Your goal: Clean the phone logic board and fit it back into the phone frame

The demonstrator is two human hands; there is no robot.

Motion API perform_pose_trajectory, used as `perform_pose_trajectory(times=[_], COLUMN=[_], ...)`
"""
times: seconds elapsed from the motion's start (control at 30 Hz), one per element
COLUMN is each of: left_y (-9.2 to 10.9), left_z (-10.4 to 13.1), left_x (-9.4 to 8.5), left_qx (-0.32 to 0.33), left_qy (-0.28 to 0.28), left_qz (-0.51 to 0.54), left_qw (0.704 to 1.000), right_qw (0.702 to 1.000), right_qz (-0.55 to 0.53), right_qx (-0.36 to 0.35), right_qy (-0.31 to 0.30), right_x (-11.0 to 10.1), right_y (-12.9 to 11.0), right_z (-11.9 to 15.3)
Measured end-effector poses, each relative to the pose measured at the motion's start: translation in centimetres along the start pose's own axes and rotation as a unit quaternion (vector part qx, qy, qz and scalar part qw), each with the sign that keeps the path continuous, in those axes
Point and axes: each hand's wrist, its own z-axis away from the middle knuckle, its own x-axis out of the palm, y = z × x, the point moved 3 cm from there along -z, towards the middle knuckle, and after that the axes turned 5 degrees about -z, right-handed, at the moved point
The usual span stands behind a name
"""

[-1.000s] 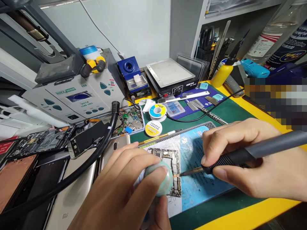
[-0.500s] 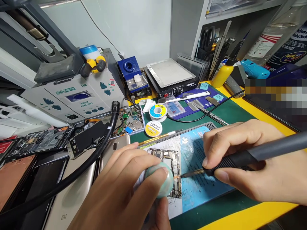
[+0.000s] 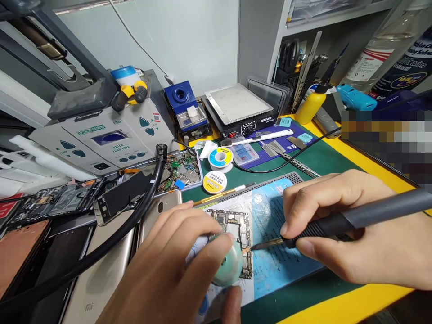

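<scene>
My right hand grips a soldering iron by its black ribbed part. Its tip meets or nearly meets a copper-coloured strip at the right side of a phone logic board. That board lies on a white-and-blue printed work mat. My left hand is closed over a round, shiny pale-green pot or lid, tilted above the board's lower left and covering part of it. The left thumb hangs below, apart from the round thing's edge.
Behind the mat stand a solder spool, a round white-and-yellow tin and a heating plate. A thick black hose crosses phones at left. A rework station and blue iron stand are at the back.
The pale-green round thing has tilted and dropped slightly, and my left thumb has come away from its lower edge. The iron tip has shifted slightly left in view along with the whole scene.
</scene>
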Motion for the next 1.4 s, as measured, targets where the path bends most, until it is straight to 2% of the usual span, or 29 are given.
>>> perform_pose_trajectory(times=[0.13, 0.27, 0.4, 0.53, 1.17, 1.4], left_y=[-0.2, -0.4, -0.2, 0.2, 0.3, 0.1], left_z=[0.6, 0.8, 0.6, 0.5, -0.5, -0.8], left_x=[0.3, 0.8, 1.0, 1.2, 0.8, 0.8], left_qx=[-0.006, 0.024, -0.015, -0.018, -0.026, -0.018], left_qy=[-0.010, -0.029, -0.013, -0.013, -0.010, -0.002], left_qz=[-0.042, -0.037, -0.027, -0.009, 0.001, -0.001], left_qw=[0.999, 0.999, 0.999, 1.000, 1.000, 1.000], right_qw=[1.000, 1.000, 1.000, 1.000, 0.999, 0.997], right_qz=[0.003, -0.002, 0.006, 0.008, 0.021, -0.020], right_qx=[0.003, -0.001, -0.017, -0.014, -0.021, -0.021], right_qy=[-0.001, -0.004, -0.003, -0.003, 0.026, 0.066], right_x=[0.0, -0.1, 0.0, 0.0, 0.1, 1.0], right_y=[0.2, 0.2, 0.1, 0.1, -0.4, -0.9], right_z=[0.0, 0.2, 0.4, 0.3, 0.2, -1.2])
